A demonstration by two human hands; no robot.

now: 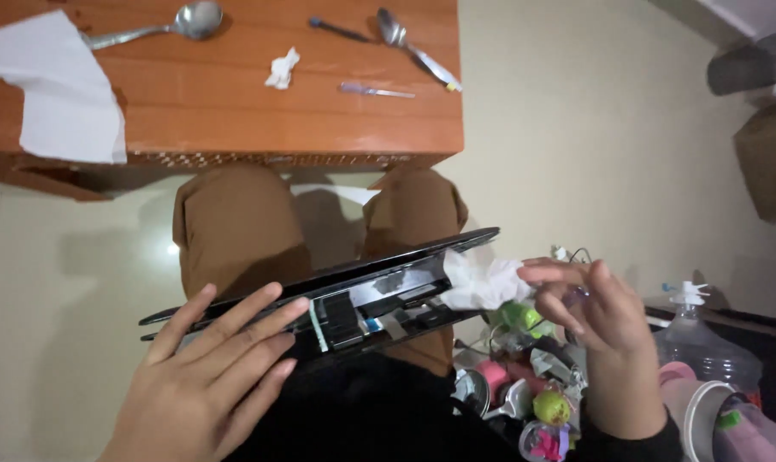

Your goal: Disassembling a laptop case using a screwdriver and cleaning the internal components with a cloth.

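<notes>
Fingers (pixel 234 329) of left hand (pixel 204 376) spread flat on the flat black opened device (pixel 336 287) across the lap. Right hand (pixel 597 321) pinches crumpled white tissue (pixel 482 282) at its right end; long axis runs left-right.

Dark flat screen panel (pixel 319 282) lies tilted across the lap

Your left hand (pixel 204 376) lies flat, fingers spread, on a thin black opened electronic panel (pixel 336 295) resting across your brown-trousered knees. Your right hand (pixel 597 329) pinches a crumpled white tissue (pixel 482 281) against the panel's exposed edge. Ahead, the orange wooden counter (pixel 234 120) carries a white paper sheet (pixel 59 90) and two metal spoons (pixel 161 27).
</notes>
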